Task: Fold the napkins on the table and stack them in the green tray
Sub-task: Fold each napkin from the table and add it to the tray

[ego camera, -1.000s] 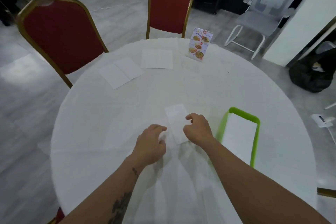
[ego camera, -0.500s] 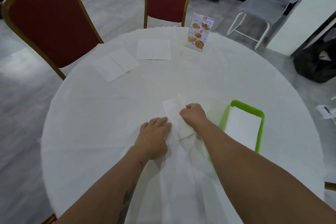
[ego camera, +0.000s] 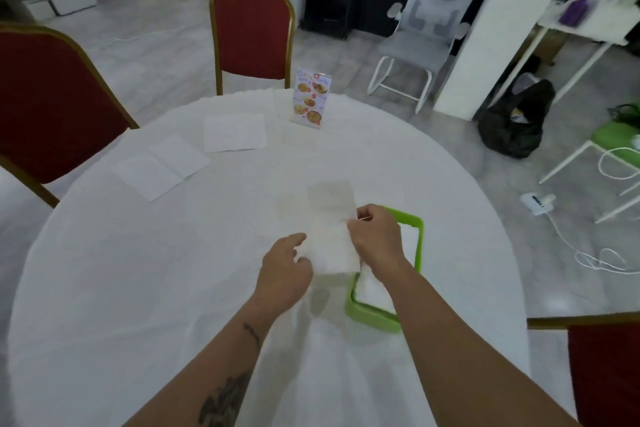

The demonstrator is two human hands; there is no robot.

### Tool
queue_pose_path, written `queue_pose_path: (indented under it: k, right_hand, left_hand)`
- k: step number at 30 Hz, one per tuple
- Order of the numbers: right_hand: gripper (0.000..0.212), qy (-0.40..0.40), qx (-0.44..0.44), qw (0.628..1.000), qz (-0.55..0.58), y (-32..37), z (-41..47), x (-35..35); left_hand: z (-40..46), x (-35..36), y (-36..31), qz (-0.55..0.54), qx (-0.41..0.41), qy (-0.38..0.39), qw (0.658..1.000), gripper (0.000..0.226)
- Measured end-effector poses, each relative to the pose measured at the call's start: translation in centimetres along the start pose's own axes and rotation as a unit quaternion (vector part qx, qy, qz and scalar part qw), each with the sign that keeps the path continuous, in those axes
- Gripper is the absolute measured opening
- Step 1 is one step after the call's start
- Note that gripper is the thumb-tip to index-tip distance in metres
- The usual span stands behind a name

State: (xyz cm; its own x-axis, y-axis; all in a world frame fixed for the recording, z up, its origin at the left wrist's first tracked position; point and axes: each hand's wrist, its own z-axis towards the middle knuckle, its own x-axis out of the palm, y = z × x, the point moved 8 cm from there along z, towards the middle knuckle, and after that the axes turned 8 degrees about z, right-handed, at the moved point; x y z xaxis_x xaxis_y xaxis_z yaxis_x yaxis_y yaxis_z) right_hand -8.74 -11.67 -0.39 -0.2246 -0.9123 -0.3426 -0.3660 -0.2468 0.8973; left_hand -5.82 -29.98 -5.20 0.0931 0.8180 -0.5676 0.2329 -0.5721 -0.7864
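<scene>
A folded white napkin is lifted off the round white table, just left of the green tray. My right hand pinches its right edge about halfway up. My left hand sits at its lower left edge, fingers curled against it. The tray holds a white napkin, partly hidden by my right forearm. Two more napkins lie flat and unfolded at the far left of the table: one nearer the edge, one farther back.
A menu card stand is upright at the table's far side. Red chairs stand at far left, far middle and near right. A grey office chair, a black bag and cables are on the floor to the right.
The napkin has risen from the table and shifted right toward the tray, carried by both hands. The camera view has tilted up and to the right.
</scene>
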Motion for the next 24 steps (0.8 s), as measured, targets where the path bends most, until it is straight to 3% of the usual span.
queue_pose_path:
  k: [4,10,14,24]
  right_hand:
    - [0.014,-0.056,0.021,0.998,-0.026,-1.1,-0.5,-6.0]
    - [0.015,-0.056,0.084,0.994,-0.032,-4.6,-1.0,-9.3]
    - [0.015,-0.064,0.102,0.992,-0.027,-5.8,-1.8,-10.0]
    - [0.038,-0.047,0.085,0.995,-0.036,-5.5,-1.8,-9.0]
  left_hand:
    - [0.0,2.3,-3.6,0.0,0.029,0.051,0.998,0.042]
    - [-0.5,5.6,-5.3,0.049,0.055,0.118,0.99,0.046]
    - [-0.8,6.3,-5.4,0.057,0.075,0.113,0.989,0.044]
    - [-1.6,6.5,-5.4,0.058,0.13,0.09,0.986,0.047]
